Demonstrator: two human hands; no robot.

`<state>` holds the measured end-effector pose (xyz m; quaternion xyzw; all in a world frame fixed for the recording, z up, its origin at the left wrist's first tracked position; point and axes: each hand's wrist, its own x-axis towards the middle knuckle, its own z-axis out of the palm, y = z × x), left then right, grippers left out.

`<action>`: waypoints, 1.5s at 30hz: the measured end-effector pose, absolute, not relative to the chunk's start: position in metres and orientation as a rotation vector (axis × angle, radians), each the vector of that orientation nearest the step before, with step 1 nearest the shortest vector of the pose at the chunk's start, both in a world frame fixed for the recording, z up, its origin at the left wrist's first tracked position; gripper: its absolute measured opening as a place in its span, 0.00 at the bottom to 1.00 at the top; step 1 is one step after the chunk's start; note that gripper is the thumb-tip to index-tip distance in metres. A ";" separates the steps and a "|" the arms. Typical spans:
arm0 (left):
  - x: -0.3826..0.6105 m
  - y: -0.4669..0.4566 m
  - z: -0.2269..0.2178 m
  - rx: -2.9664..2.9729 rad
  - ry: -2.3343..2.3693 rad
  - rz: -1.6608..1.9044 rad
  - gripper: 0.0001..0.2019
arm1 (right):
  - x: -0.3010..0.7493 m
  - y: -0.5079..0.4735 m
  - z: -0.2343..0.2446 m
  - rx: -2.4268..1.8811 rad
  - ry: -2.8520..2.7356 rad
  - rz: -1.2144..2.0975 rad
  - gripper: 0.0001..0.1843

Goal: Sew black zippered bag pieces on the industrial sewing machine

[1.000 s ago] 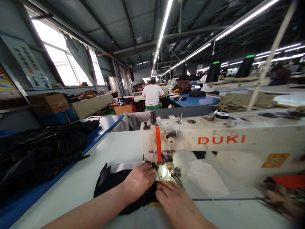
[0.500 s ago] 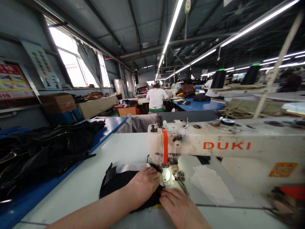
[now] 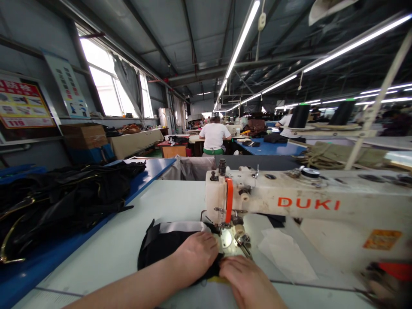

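Bent fingers (image 3: 212,248) of the left hand (image 3: 198,254) rest on black cloth (image 3: 161,249), right hand (image 3: 246,277) at its edge, both grips unclear.

Orange-red capitals on the sewing machine's (image 3: 264,191) arm spell DUKI; print on an orange sticker (image 3: 382,239), on the machine's right part, is too blurred to read. Well left of the machine, a wall poster (image 3: 24,112) shows the number 119 beneath a partly cut-off heading in Chinese characters. A pale banner (image 3: 64,86), also left of the machine, carries illegible lettering.
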<state>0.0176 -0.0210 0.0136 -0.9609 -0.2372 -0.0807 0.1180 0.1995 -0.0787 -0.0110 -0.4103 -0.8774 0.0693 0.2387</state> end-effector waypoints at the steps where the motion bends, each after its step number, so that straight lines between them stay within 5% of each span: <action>1: 0.017 -0.022 0.016 -2.820 -0.694 -0.230 0.07 | 0.200 -0.079 -0.005 -1.180 -2.355 0.241 0.16; 27: 0.000 -0.040 0.027 -3.134 -0.889 -0.510 0.19 | 0.191 -0.070 0.009 -1.410 -2.420 0.115 0.11; 45: 0.009 -0.017 0.028 -3.099 -1.031 -0.479 0.17 | 0.189 -0.061 0.012 -1.497 -2.364 0.089 0.09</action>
